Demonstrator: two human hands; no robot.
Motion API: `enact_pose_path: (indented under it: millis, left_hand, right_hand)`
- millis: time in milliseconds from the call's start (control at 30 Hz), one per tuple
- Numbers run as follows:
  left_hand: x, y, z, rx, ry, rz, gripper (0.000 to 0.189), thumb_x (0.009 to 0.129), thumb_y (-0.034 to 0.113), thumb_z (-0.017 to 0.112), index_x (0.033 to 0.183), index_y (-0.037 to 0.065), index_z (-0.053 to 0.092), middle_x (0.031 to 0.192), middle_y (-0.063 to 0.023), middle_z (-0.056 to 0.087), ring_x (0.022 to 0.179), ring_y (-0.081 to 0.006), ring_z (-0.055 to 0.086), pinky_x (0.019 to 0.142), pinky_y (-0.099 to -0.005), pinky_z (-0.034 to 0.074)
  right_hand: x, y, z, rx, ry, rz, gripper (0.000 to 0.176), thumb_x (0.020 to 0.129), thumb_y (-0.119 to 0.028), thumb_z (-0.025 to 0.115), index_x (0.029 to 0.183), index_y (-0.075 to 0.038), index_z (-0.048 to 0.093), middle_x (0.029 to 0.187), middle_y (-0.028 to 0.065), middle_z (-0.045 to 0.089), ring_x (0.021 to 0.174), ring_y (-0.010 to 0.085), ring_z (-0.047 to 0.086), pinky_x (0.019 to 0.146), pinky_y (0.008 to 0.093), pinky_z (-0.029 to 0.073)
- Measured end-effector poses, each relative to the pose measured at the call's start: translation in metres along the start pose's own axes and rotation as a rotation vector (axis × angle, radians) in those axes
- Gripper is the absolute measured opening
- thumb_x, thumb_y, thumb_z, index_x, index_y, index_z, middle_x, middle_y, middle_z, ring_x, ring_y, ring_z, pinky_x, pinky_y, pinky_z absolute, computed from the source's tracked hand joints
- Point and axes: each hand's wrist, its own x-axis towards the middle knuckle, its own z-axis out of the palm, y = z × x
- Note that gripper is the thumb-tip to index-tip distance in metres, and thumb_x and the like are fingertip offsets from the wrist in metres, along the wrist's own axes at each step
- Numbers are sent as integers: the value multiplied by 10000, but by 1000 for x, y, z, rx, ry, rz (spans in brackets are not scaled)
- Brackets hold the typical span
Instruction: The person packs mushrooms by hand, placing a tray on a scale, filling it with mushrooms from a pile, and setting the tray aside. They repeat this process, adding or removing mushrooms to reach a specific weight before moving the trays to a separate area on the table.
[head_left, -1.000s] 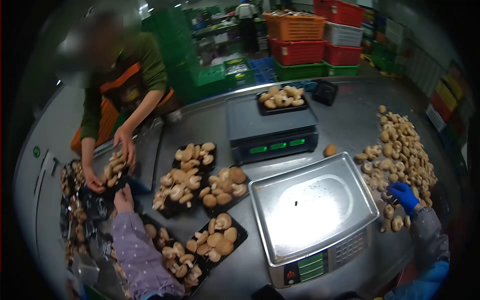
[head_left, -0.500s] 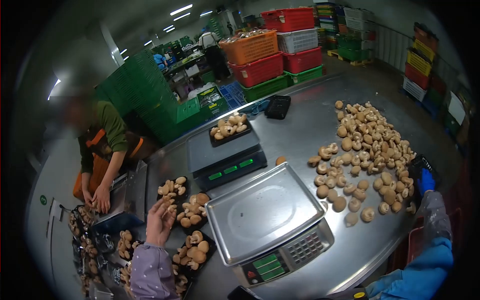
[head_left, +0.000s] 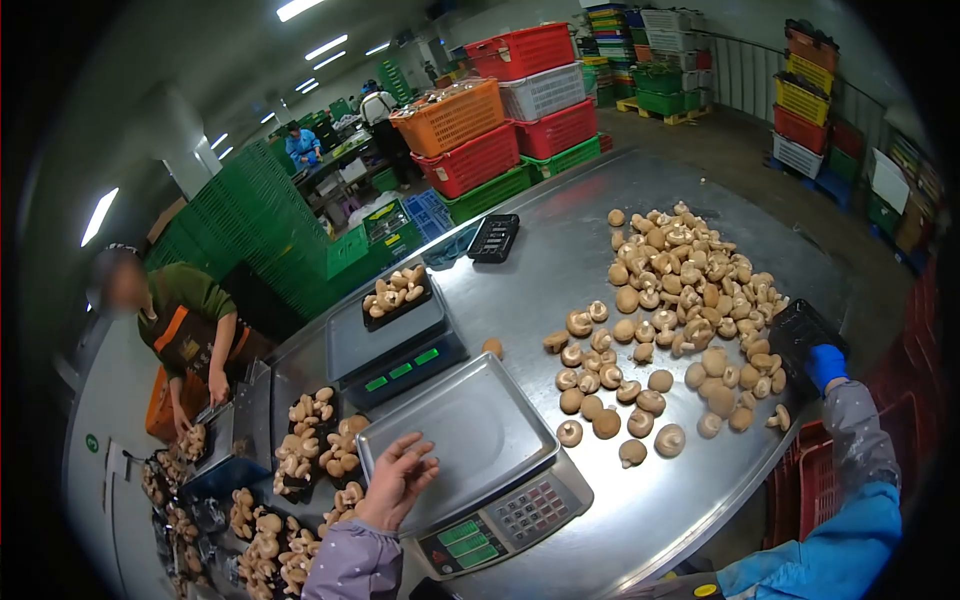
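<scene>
My bare left hand [head_left: 400,482] hovers above the near left edge of the steel-topped weighing scale [head_left: 480,425], fingers loosely curled and apart, with nothing in them. No goods lie on the scale's pan. In a blue glove, my right hand [head_left: 827,368] grips a black plastic tray [head_left: 800,332] by its near edge at the table's right side. The tray tilts beside a large heap of brown mushrooms [head_left: 690,270]; its inside shows no mushrooms. Loose mushrooms [head_left: 605,423] are scattered between the heap and the scale. Filled mushroom trays [head_left: 298,455] stand left of my left hand.
A second scale [head_left: 390,350] bears a filled mushroom tray [head_left: 397,295]. Behind it lies another black tray [head_left: 494,238]. A co-worker [head_left: 205,330] handles mushrooms at the left machine. Stacked crates [head_left: 455,120] stand beyond the metal table [head_left: 560,215]. Red crates [head_left: 815,490] sit at the right.
My left hand has moved right, away from the filled trays to over the scale. The black tray in my right hand shows more fully beside the heap. The view has shifted.
</scene>
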Motion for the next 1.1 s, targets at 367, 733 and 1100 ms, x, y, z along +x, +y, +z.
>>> enact_pose_path:
  millis: [367, 733, 1100]
  left_hand:
    - [-3, -34, 50, 20, -183, -167, 317, 861, 34, 471, 1172, 18, 410, 1031, -121, 520, 840, -201, 567, 731, -290, 514]
    - [-6, -71, 72, 50, -205, -313, 329, 857, 29, 474, 1178, -11, 409, 1025, -141, 536, 817, -188, 569, 735, -292, 516]
    - [-2, -108, 103, 64, -244, -416, 268, 863, 48, 486, 1126, 12, 451, 966, -104, 560, 774, -177, 573, 682, -290, 512]
  right_hand:
    - [10, -16, -16, -160, -227, 127, 102, 643, -154, 593, 705, -95, 648, 754, 152, 615, 717, 342, 594, 634, 419, 482]
    - [21, -41, -54, -98, -397, 227, 217, 621, -183, 600, 806, -81, 649, 826, 165, 615, 782, 334, 595, 690, 410, 488]
    - [28, -42, -66, -104, -466, 246, 230, 586, -230, 615, 753, -79, 663, 738, 163, 616, 694, 333, 605, 627, 392, 496]
